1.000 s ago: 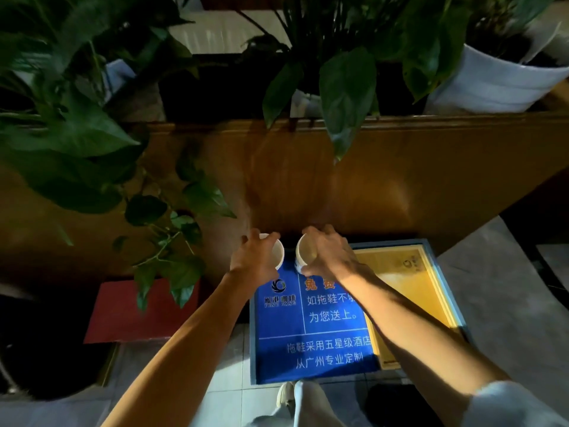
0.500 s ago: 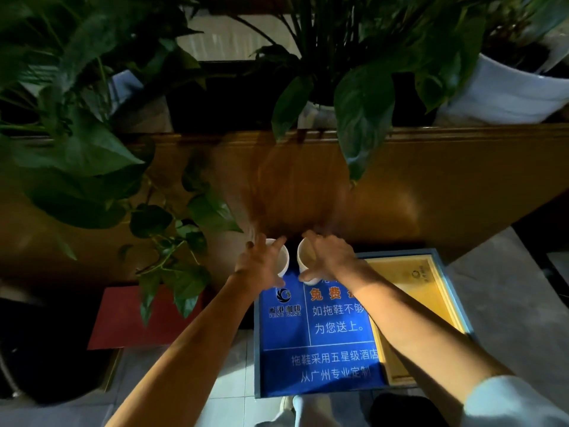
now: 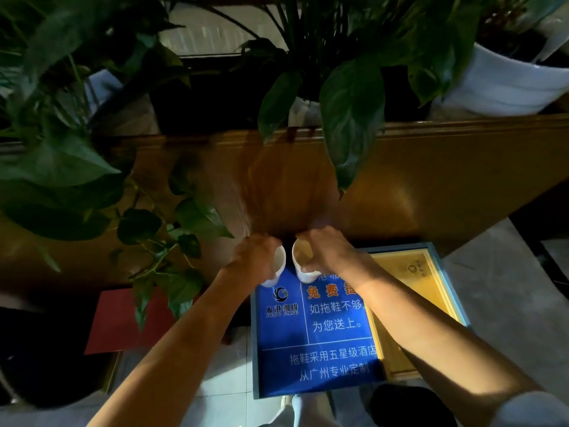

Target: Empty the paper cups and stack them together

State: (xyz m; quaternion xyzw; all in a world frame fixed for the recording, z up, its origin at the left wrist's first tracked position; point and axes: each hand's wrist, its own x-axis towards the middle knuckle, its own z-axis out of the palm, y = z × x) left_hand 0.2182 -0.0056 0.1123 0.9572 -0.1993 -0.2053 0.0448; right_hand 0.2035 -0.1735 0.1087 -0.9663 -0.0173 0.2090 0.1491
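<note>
Two white paper cups are held side by side above the far edge of a blue printed sign. My left hand is wrapped around the left cup, whose mouth faces right. My right hand grips the right cup, and its open mouth faces left, toward the other cup. Both cups are tilted and a small gap separates their rims. Fingers hide most of each cup's wall. I cannot see any contents inside them.
A blue sign and a yellow tray lie on the tiled floor below. A wooden planter wall stands behind, topped by leafy plants and a white pot. A red board lies at the left.
Both hands have turned the cups further onto their sides, and my fingers have closed more tightly around them. The camera view has shifted slightly downward.
</note>
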